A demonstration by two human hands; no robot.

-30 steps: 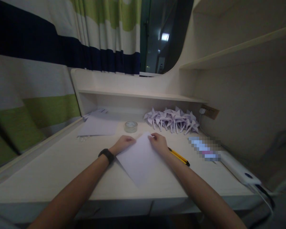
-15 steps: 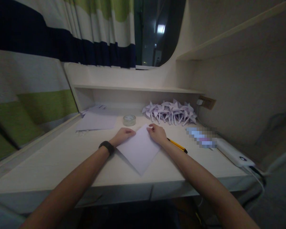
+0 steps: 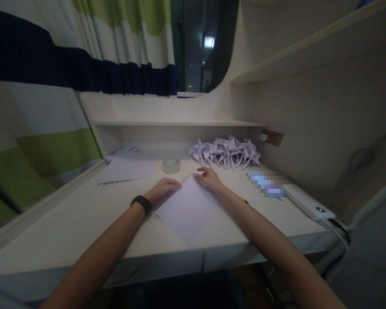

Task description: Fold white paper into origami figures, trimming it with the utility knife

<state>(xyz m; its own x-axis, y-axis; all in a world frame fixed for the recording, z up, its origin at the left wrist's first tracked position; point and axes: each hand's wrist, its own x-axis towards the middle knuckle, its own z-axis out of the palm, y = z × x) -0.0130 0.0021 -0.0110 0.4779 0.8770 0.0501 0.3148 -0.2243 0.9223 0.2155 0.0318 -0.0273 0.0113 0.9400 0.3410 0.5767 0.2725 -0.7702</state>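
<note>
A white sheet of paper [image 3: 186, 210] lies turned like a diamond on the pale desk [image 3: 83, 223]. My left hand [image 3: 163, 189], with a black band on its wrist, rests with curled fingers on the sheet's left edge. My right hand [image 3: 208, 178] pinches the sheet's top corner. A roll of clear tape [image 3: 171, 165] stands just beyond my hands. A pile of several folded paper pinwheels [image 3: 227, 152] lies at the back right.
Loose sheets [image 3: 128, 167] lie at the back left under a low shelf [image 3: 180, 123]. A white power strip [image 3: 309, 208] with a cable sits at the right edge, next to a blurred-out item [image 3: 266, 183]. A striped curtain [image 3: 35, 107] hangs on the left.
My right hand has shifted up to the sheet's top corner, and my forearm now hides most of the yellow pencil. The camera has drifted; the left hand stays on the paper's edge.
</note>
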